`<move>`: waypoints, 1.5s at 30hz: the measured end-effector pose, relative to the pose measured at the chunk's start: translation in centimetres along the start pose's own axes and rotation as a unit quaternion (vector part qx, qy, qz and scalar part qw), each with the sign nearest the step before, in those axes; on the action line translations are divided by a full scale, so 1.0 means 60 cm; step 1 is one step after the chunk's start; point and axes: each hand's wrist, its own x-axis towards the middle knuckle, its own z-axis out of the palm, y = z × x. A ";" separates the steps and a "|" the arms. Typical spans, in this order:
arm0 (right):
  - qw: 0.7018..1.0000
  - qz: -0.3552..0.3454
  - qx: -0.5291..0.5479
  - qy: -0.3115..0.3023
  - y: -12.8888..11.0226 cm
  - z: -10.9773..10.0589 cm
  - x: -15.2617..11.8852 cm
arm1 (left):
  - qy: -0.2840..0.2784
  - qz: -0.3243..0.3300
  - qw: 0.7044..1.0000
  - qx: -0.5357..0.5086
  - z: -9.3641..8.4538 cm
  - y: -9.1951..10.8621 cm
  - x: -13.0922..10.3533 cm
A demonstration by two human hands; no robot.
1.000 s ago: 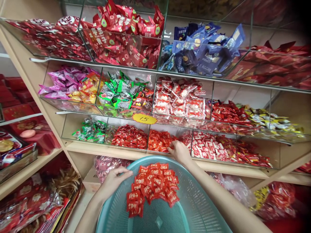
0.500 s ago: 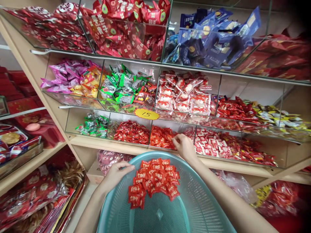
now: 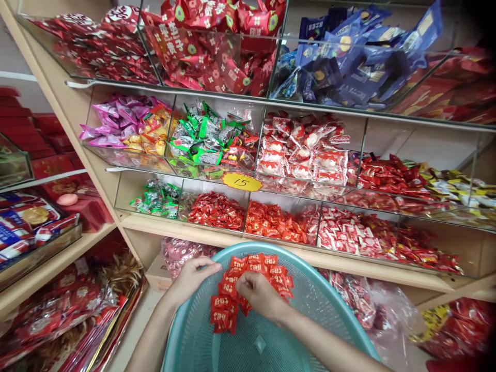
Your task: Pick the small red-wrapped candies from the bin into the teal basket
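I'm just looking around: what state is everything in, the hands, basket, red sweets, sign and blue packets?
Basket: partly filled
Red sweets in the basket: wrapped, gathered toward its far side
Left hand: at the basket's rim, grip partly hidden
Right hand: curled, over the sweets; palm hidden
Yellow sign: reads 15
Blue packets: heaped, jumbled

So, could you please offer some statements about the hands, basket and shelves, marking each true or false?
1. The left hand is at the rim of the teal perforated plastic basket. True.
2. The right hand partly hides the small square red packets in the basket. True.
3. The yellow scalloped tag reads 51. False: the tag reads 15.
4. The blue wrapped packets sit in the lowest tier. False: the blue wrapped packets sit in the uppermost tier in view.
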 end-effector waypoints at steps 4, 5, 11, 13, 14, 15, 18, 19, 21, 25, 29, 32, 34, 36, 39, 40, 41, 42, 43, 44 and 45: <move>1.000 0.020 -0.003 -0.011 0.014 0.025 0.002 | -0.002 0.000 1.000 0.001 0.000 0.000 -0.001; 1.000 0.023 0.002 -0.013 0.013 0.028 0.002 | -0.001 0.001 1.000 0.001 0.000 0.001 -0.001; 0.988 0.110 0.082 -0.072 0.000 0.035 0.004 | 0.003 0.005 1.000 0.002 -0.001 0.003 -0.002; 0.981 0.138 0.107 -0.087 -0.001 0.035 0.006 | 0.002 0.005 1.000 0.001 -0.001 0.004 -0.002; 0.978 0.146 0.116 -0.091 -0.001 0.035 0.007 | 0.002 0.004 1.000 0.001 -0.001 0.005 -0.003; 0.977 0.149 0.121 -0.092 0.000 0.036 0.008 | 0.002 0.003 1.000 0.000 -0.001 0.006 -0.003; 0.977 0.148 0.123 -0.088 0.004 0.038 0.009 | 0.004 0.001 1.000 0.000 -0.001 0.006 -0.004; 0.978 0.146 0.121 -0.082 0.006 0.040 0.010 | 0.005 0.000 1.000 -0.001 0.000 0.006 -0.004; 0.981 0.143 0.117 -0.062 0.009 0.044 0.011 | 0.004 -0.004 1.000 -0.004 0.000 0.004 -0.004; 0.986 0.131 0.102 -0.010 0.016 0.052 0.013 | 0.001 -0.005 1.000 -0.012 0.000 -0.001 -0.002; 0.991 0.114 0.061 0.016 0.021 0.054 0.012 | -0.004 -0.007 1.000 -0.018 -0.001 -0.002 -0.001; 0.995 0.092 0.023 0.029 0.018 0.039 0.003 | -0.011 -0.011 1.000 -0.012 -0.002 0.000 0.000; 0.997 0.061 -0.014 0.033 0.007 0.015 -0.004 | -0.011 -0.015 1.000 -0.003 -0.003 0.001 0.000; 0.995 0.006 -0.085 0.045 -0.011 -0.024 -0.010 | -0.012 -0.019 1.000 0.006 -0.003 0.003 0.000; 0.956 -0.106 -0.258 0.091 -0.044 -0.107 -0.009 | -0.018 -0.027 0.999 0.006 -0.002 0.004 -0.001; 0.933 -0.135 -0.318 0.101 -0.052 -0.137 -0.005 | -0.019 -0.029 0.999 0.002 -0.002 0.004 -0.001; 0.907 -0.150 -0.374 0.121 -0.059 -0.168 0.000 | -0.020 -0.031 0.999 -0.001 -0.002 0.004 -0.001; 0.885 -0.151 -0.421 0.133 -0.062 -0.197 0.006 | -0.019 -0.032 0.999 -0.004 -0.002 0.004 -0.001; 0.866 -0.142 -0.455 0.151 -0.063 -0.224 0.012 | -0.019 -0.033 0.999 -0.006 -0.002 0.005 -0.001; 0.851 -0.135 -0.480 0.165 -0.061 -0.248 0.018 | -0.019 -0.034 0.999 -0.006 -0.003 0.004 -0.001; 0.840 -0.128 -0.499 0.172 -0.056 -0.267 0.024 | -0.019 -0.034 0.999 -0.008 -0.003 0.004 -0.001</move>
